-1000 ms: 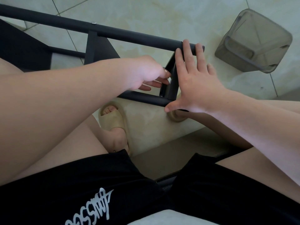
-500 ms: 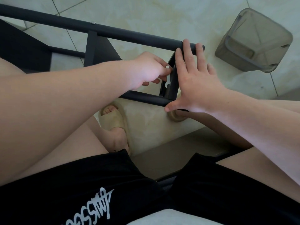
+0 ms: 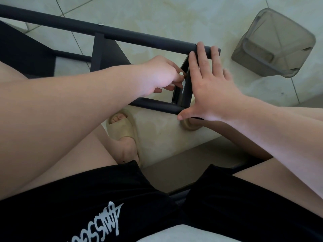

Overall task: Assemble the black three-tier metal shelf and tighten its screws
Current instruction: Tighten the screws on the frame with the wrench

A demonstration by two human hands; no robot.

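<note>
Head view: right hand (image 3: 209,91) spread against the shelf frame (image 3: 139,36), left hand (image 3: 157,74) pinching a small pale tool (image 3: 181,74) that may slip should the frame shift.

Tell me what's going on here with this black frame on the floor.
A seated person is assembling a black metal shelf frame lying on the tiled floor. The right hand, held flat, presses against the frame's end to steady it. The left hand pinches a small flat tool at the end crossbar, likely tightening that joint. A grey bin sits nearby.
</note>
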